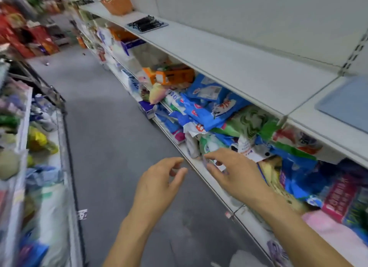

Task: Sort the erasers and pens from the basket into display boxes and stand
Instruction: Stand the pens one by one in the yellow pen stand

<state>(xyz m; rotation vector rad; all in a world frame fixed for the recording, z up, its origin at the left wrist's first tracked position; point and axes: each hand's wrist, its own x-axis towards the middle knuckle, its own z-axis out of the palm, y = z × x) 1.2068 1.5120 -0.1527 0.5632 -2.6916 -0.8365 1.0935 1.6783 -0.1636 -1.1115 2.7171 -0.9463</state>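
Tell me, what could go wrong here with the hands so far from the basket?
1. The orange basket sits far down the top shelf, out of reach of both hands, left hand and right hand; stretching might tip it.
2. The black pens on the tray lie near the shelf edge, so a bump could knock them off.
3. The picture is blurred, so a hasty grab could miss.

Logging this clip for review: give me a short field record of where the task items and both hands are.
setting: shop aisle, white top shelf
basket: orange basket at the far end of the top shelf
pens: dark pens on a tray, nearer than the basket
blue mat: on the top shelf at right, bare
left hand: over the aisle floor, fingers loosely curled, empty
right hand: at the lower shelf edge; fingers seem to pinch a small blurred item
lower shelf: heaped packets
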